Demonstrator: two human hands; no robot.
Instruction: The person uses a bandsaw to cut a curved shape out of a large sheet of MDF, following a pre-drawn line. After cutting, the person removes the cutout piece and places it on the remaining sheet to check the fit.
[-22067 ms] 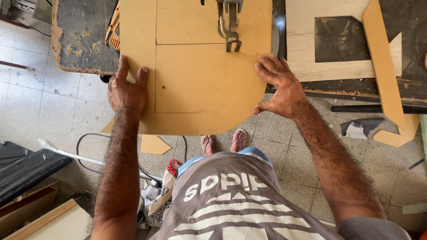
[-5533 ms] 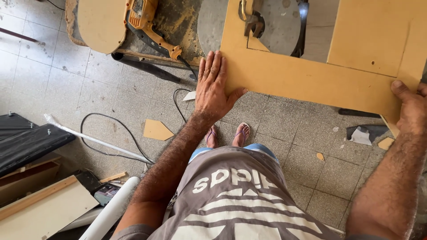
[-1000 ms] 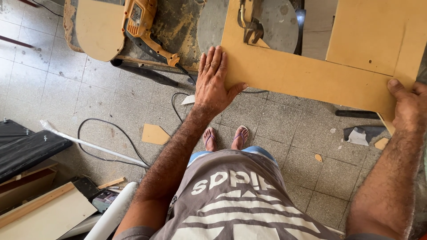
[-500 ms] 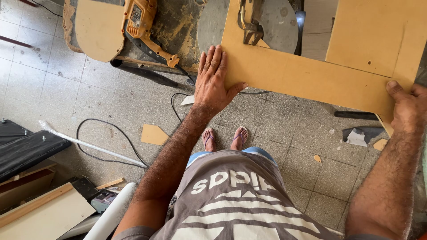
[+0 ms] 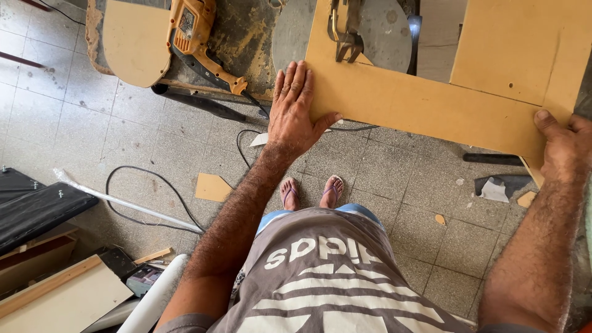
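Two hands flank the board (image 5: 431, 108): left hand (image 5: 295, 114), right hand (image 5: 564, 145).

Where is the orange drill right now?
In the head view, the orange drill lies on the dusty workbench at the upper left, beside a rounded board and just left of the left hand pressing the tan board.

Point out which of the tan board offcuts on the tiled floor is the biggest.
The five-sided tan offcut beside the black cable, to the left of the feet. The small tan scraps near the right forearm, one and another, are far smaller.
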